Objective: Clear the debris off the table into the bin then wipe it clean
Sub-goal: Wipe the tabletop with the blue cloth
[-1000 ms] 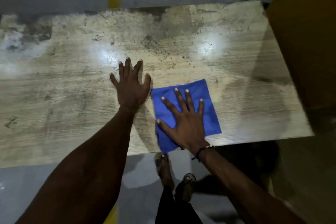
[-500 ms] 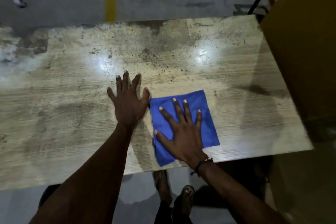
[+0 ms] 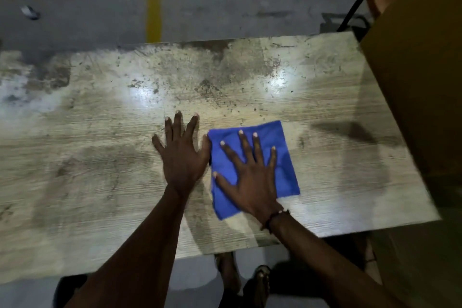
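Under our right hand (image 3: 252, 177), near the front edge of the desk (image 3: 100, 182) and right of its middle, lay the blue cloth (image 3: 282, 157), folded to a rough square and flat on the wood. Right hand: fingers straight and fanned, palm down, pressing the cloth to the surface; nothing pinched or gripped. Left hand (image 3: 181, 155): likewise spread and flat, bearing directly on bare desk just beside the cloth's left edge, its thumb side touching or nearly touching that edge; we could not tell which. It held nothing. Relation noted for the coming stroke: the dirtiest ground, a band of dark specks and stains (image 3: 207, 87), lay beyond the fingertips toward the far edge, with more dull patches away to the left. The desk's long axis ran left to right, so the unwiped stretch was widest on the left-hand side. We judged the right hand the one placed to push the cloth forward or sideways, the left serving as a brace. No loose debris of any size showed on the desk. A brown box (image 3: 420, 82) stood at the right end.
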{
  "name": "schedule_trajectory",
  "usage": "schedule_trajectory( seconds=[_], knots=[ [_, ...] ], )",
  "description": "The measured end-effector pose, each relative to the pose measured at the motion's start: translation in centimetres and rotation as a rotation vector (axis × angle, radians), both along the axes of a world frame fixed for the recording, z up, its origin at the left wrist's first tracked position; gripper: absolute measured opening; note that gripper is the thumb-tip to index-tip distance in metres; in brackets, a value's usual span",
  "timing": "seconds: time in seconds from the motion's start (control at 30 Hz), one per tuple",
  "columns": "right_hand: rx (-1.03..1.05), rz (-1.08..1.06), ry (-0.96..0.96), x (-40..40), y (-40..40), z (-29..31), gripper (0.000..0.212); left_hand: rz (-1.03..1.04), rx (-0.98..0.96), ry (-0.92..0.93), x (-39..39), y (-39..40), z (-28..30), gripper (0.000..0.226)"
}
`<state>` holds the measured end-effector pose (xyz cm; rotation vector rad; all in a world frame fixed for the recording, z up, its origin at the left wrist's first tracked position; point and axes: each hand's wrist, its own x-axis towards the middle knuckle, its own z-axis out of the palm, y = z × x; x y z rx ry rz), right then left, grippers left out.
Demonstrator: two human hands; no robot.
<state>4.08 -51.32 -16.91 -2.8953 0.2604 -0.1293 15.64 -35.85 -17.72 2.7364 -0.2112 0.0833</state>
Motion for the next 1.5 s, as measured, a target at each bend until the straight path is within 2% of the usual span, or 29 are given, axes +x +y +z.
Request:
schedule_trajectory(
  seconds=[0.1, 0.23, 0.33, 0.4, 0.5, 0.57, 0.77, 0.83, 0.9, 1.07, 1.23, 1.33, 1.43, 1.5],
  knots=[
    [-0.011, -0.012, -0.005, 1.3, -2.0, -0.5, 0.078, 0.007, 0.018, -0.016, 0.0, 0.0, 0.0, 0.066],
    [0.024, -0.208, -0.012, 9.0, -8.0, -0.4, 0.082, 0.009, 0.036, -0.049, 0.0, -0.1, -0.2, 0.065],
    [0.062, -0.283, 0.036, 10.9, -9.3, -0.5, 0.084, 0.007, 0.035, -0.047, -0.1, -0.1, -0.1, 0.064],
    [0.015, -0.250, 0.008, 8.5, -6.8, -0.5, 0.083, 0.008, 0.040, -0.044, -0.1, -0.2, 0.0, 0.065],
    [-0.007, -0.042, -0.009, 2.6, -2.2, -0.4, 0.079, 0.009, 0.039, -0.037, -0.1, -0.1, 0.1, 0.066],
    [-0.021, 0.012, -0.018, 1.8, -2.3, -0.8, 0.077, 0.005, 0.038, -0.032, 0.0, -0.1, 0.0, 0.066],
    [-0.001, -0.240, -0.030, 12.3, -10.1, -0.9, 0.080, 0.011, 0.060, -0.023, 0.0, -0.1, -0.4, 0.065],
    [-0.009, -0.294, -0.002, 13.5, -10.4, -1.1, 0.082, 0.006, 0.065, -0.023, -0.1, -0.2, -0.3, 0.066],
    [-0.011, -0.264, 0.005, 12.1, -8.4, -1.0, 0.082, -0.005, 0.056, -0.011, 0.0, -0.2, -0.2, 0.066],
    [-0.029, -0.004, -0.020, 5.8, -4.9, -0.9, 0.078, -0.035, 0.058, 0.052, 1.9, -0.5, 0.1, 0.071],
    [-0.022, -0.199, -0.005, 14.1, -10.1, -0.4, 0.078, -0.099, 0.020, 0.141, 12.4, -2.9, 1.2, 0.067],
    [0.058, -0.273, 0.069, 18.3, -11.7, -0.3, 0.079, -0.053, 0.022, 0.058, 13.9, -3.9, 0.2, 0.067],
    [-0.029, -0.288, 0.033, 16.8, -8.5, -0.7, 0.080, -0.034, 0.037, -0.006, 13.2, -4.1, 0.1, 0.064],
    [-0.048, -0.155, 0.015, 13.2, -5.3, -0.1, 0.079, -0.026, 0.030, 0.004, 13.3, -4.1, 0.4, 0.064]
  ],
)
